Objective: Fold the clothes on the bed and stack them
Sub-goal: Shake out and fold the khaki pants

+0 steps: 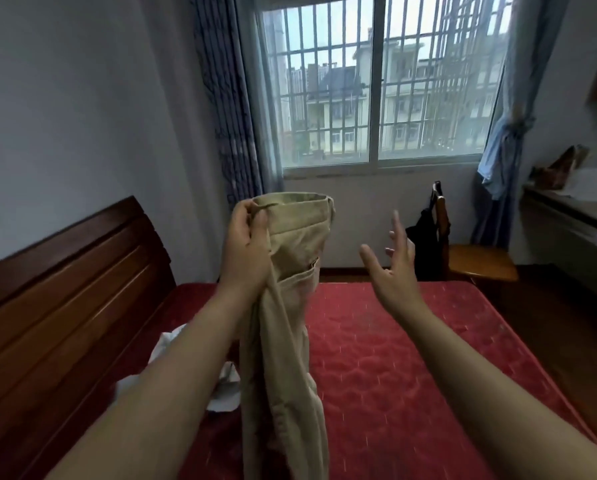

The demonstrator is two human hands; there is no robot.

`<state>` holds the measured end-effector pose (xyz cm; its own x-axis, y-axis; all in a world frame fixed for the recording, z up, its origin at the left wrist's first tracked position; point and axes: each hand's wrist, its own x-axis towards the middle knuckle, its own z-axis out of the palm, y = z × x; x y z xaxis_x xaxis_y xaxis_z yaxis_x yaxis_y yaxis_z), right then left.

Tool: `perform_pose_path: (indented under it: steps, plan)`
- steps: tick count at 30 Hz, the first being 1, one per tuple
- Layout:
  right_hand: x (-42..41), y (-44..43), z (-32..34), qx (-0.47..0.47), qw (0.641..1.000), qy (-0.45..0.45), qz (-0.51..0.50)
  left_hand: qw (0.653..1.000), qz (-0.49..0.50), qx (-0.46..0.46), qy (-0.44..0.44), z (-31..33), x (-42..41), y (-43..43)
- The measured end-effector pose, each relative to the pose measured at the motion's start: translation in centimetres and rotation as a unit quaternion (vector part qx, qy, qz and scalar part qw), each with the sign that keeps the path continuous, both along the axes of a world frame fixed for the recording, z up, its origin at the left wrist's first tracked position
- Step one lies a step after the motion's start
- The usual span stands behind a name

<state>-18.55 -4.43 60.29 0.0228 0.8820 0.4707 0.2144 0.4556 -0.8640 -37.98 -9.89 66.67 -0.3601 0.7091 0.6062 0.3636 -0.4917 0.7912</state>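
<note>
A pair of beige trousers hangs in the air over the bed, waistband up and legs dangling down together. My left hand grips the waistband at its left side. To the right of the trousers, a short gap away, my right hand is raised with fingers spread and holds nothing. A crumpled white garment lies on the red bed cover, partly hidden behind my left forearm and the trousers.
A dark wooden headboard runs along the left. Beyond the bed's far end stand a wooden chair with a black item draped on it, a barred window and curtains. A desk with clutter stands at the right.
</note>
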Motion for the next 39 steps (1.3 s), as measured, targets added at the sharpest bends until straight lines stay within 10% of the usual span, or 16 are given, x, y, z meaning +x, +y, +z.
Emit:
perform_pose_path:
  steps: [7, 14, 20, 24, 33, 39]
  plan:
    - [-3.7, 1.2, 9.8, 0.062, 0.980, 0.084, 0.168, 0.993, -0.086, 0.081, 0.029, 10.3, -2.1, -0.9]
    - [-5.3, -0.4, 14.9, 0.226, 0.963, 0.128, 0.066, 0.986, 0.043, 0.159, 0.024, 13.4, -5.3, -1.7]
    - [-4.7, -1.3, 12.0, 0.152, 0.987, 0.058, 0.008, 0.994, 0.077, 0.036, 0.070, 4.5, -4.1, -1.7]
    - [-2.3, -1.4, 12.6, 0.180, 0.981, 0.073, -0.004, 0.982, 0.124, 0.134, 0.039, 4.4, -2.8, -1.2]
    - [2.0, -3.7, 2.0, 0.078, 0.997, -0.019, -0.016, 0.999, -0.007, 0.012, -0.042, -4.1, 0.6, -0.1]
    - [4.6, -5.6, -5.3, -0.005, 0.995, -0.024, -0.097, 0.986, -0.110, -0.110, 0.060, -16.9, 2.8, -2.7]
